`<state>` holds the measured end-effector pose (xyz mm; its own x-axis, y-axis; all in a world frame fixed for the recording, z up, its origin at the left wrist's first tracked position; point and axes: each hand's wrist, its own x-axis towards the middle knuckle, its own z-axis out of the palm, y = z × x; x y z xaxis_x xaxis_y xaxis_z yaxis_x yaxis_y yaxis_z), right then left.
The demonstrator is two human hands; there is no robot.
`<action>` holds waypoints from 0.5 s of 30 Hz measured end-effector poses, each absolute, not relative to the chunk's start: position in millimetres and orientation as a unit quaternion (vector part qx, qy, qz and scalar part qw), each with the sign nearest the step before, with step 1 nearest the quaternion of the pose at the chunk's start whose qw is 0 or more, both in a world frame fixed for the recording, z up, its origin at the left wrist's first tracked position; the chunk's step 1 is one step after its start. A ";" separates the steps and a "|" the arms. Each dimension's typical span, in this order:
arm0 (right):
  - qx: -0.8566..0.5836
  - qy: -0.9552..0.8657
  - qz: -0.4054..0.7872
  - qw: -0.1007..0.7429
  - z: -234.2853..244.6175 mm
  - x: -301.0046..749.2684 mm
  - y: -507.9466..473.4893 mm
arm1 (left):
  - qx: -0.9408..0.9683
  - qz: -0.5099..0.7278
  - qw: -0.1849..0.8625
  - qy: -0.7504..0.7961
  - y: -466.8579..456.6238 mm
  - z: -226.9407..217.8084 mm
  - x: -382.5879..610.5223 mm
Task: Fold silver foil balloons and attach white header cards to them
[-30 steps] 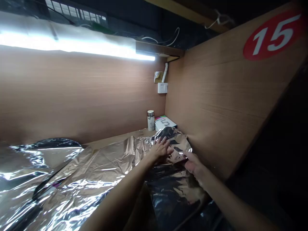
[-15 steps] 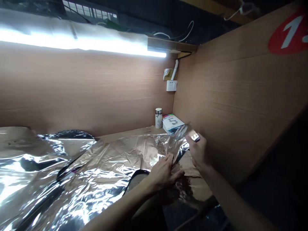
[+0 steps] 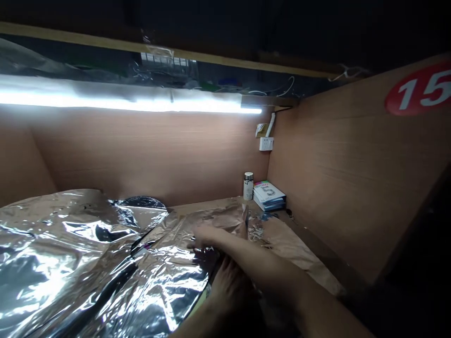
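Observation:
Shiny silver film [image 3: 165, 277] lies wrinkled over the table before me. My right hand [image 3: 206, 236] reaches left across it, its fingers smeared by motion, so I cannot tell whether they grip anything. Below, my left hand [image 3: 229, 281] rests at the film's near edge in shadow. Its fingers lie stretched out, partly hidden under my right forearm. Close beyond my forearm a small crumpled flap of film [image 3: 244, 218] stands up.
A white bottle with a metal lid [image 3: 248, 187] and stacked booklets [image 3: 269, 195] stand in the back corner. Brown sheeting [image 3: 292, 244] covers the table's right part. A wall socket [image 3: 266, 144] and lit tube [image 3: 141, 104] are above; a side panel [image 3: 334, 178] bounds the right.
My right hand has moved left from the lifted film edge near the booklets and now crosses over my left hand. My left hand is nearer my body. The view has shifted.

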<state>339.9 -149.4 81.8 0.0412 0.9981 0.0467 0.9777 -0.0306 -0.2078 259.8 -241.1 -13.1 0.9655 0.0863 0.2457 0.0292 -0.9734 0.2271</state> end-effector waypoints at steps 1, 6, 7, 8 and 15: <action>-0.720 -0.686 0.053 0.096 79.5 345.0 -149.6 | 0.984 0.145 0.093 0.048 -230.4 -7.4 258.7; -0.796 -0.591 0.014 0.130 70.2 405.5 -174.6 | 0.981 0.102 0.075 0.147 -196.1 0.1 254.0; -0.813 -0.567 0.017 0.132 64.9 417.4 -183.6 | 0.982 0.078 0.086 0.151 -195.1 -2.2 252.3; -0.826 -0.547 0.025 0.132 58.4 427.4 -192.7 | 0.982 0.060 0.097 0.149 -195.1 -4.6 250.4; -0.905 -0.359 0.042 0.226 31.9 467.2 -217.6 | 0.955 0.121 0.098 0.251 -167.2 -1.5 236.5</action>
